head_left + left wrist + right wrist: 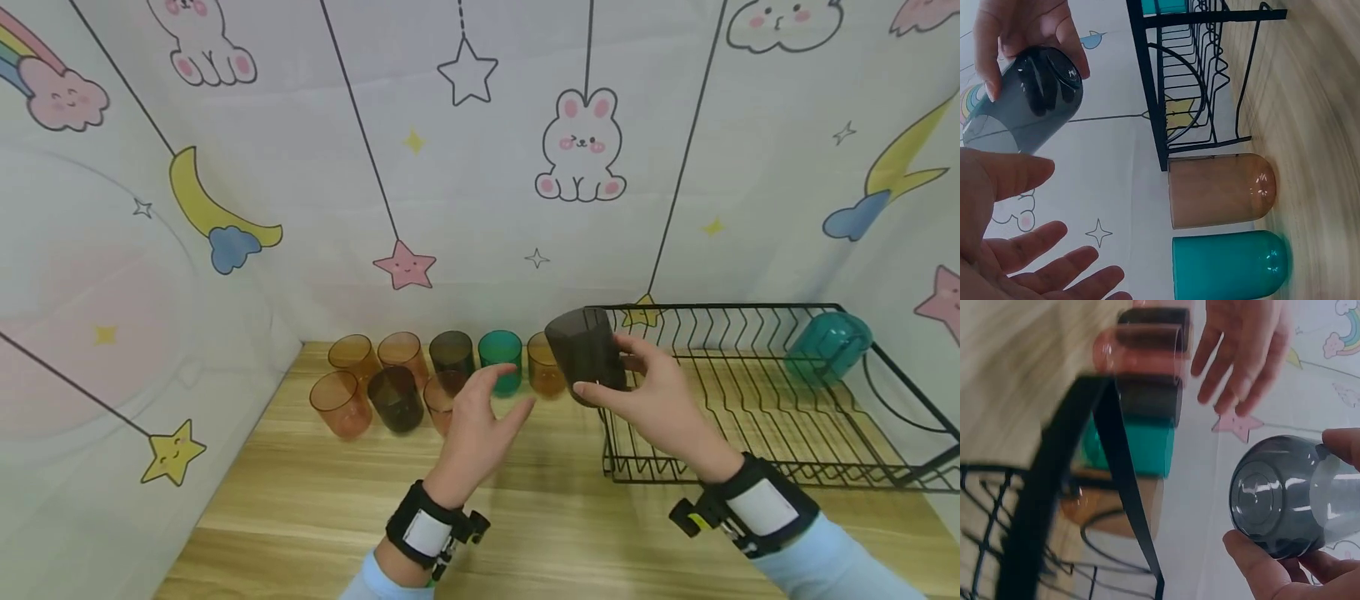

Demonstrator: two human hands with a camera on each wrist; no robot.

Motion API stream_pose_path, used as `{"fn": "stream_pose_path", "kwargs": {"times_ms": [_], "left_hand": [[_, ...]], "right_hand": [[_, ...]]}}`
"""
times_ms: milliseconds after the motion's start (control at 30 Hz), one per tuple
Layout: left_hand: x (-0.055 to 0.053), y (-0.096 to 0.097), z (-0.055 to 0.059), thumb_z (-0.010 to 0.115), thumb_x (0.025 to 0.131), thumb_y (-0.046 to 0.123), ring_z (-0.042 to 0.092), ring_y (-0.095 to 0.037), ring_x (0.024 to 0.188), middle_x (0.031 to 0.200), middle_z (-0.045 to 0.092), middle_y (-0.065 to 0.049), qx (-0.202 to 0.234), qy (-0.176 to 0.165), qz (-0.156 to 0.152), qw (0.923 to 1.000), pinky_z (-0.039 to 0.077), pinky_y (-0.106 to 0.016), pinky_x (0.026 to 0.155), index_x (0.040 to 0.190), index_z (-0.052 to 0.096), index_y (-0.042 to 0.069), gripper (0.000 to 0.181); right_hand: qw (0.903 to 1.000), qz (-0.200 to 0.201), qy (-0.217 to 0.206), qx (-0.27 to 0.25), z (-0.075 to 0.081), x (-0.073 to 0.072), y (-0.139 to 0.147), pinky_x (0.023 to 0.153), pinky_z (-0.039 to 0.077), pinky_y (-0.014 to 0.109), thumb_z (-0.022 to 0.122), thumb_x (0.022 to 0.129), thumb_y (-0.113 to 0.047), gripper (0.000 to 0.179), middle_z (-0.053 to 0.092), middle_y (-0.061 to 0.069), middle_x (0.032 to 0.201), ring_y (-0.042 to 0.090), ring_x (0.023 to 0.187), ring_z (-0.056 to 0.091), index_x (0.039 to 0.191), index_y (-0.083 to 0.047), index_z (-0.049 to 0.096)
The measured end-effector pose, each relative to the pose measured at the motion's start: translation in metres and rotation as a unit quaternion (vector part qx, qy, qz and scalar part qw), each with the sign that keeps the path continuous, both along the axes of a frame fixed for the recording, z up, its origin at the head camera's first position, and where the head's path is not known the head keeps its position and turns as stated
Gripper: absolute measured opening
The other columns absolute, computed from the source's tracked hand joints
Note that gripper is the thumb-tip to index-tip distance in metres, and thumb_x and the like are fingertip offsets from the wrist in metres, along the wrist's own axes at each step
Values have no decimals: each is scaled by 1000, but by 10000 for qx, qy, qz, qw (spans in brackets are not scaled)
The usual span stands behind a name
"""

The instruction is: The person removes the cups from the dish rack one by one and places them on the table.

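Observation:
My right hand [662, 402] grips a smoky grey cup [588, 354] between thumb and fingers. The cup is tilted in the air by the near left end of the black wire dish rack [720, 479]. In the right wrist view its round base [1257, 497] faces the camera. My left hand [476, 429] is raised with fingers and thumb spread, holding nothing and apart from the grey cup. Beyond it stand a teal cup [501, 358] and an amber cup [546, 367]. A pink cup [437, 408] is partly hidden behind the left hand.
Several more cups stand in two rows at the left, among them a pink one [341, 407] and a dark one [397, 402]. A teal cup [828, 350] lies in the rack's far right corner. Patterned cloth [480, 208] walls off the wooden table [300, 517].

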State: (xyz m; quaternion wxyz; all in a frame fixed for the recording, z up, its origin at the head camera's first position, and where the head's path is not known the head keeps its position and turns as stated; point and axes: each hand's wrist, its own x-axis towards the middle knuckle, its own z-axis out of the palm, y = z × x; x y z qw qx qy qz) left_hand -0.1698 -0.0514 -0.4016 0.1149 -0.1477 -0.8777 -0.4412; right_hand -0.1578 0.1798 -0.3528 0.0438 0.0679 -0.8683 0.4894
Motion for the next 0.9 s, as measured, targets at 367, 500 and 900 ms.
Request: {"fn": "stream_pose_path", "kwargs": {"times_ms": [367, 500, 900], "left_hand": [[-6, -7, 18, 43, 97, 47, 51, -21, 124, 133, 52, -1, 1086, -62, -57, 9941, 43, -45, 101, 139, 39, 27, 47], [-6, -5, 29, 46, 92, 56, 45, -22, 130, 140, 43, 1, 1613, -520, -339, 9850, 39, -44, 106, 142, 30, 30, 59], [-7, 11, 46, 66, 80, 54, 32, -15, 138, 150, 26, 9, 1923, -1359, -910, 9676, 35, -42, 109, 146, 12, 37, 87]], "right_hand": [[9921, -36, -343, -1203, -9, 9, -24, 86, 53, 37, 75, 76, -42, 80, 42, 4, 137, 23, 121, 49, 141, -17, 36], [9907, -55, -244, -1341, -14, 11, -29, 88, 53, 31, 76, 75, -41, 72, 47, 2, 131, 21, 116, 54, 134, -18, 42], [9884, -45, -303, -1490, -21, 15, -37, 88, 52, 29, 79, 73, -38, 74, 47, 1, 132, 20, 114, 55, 135, -18, 42]]}}
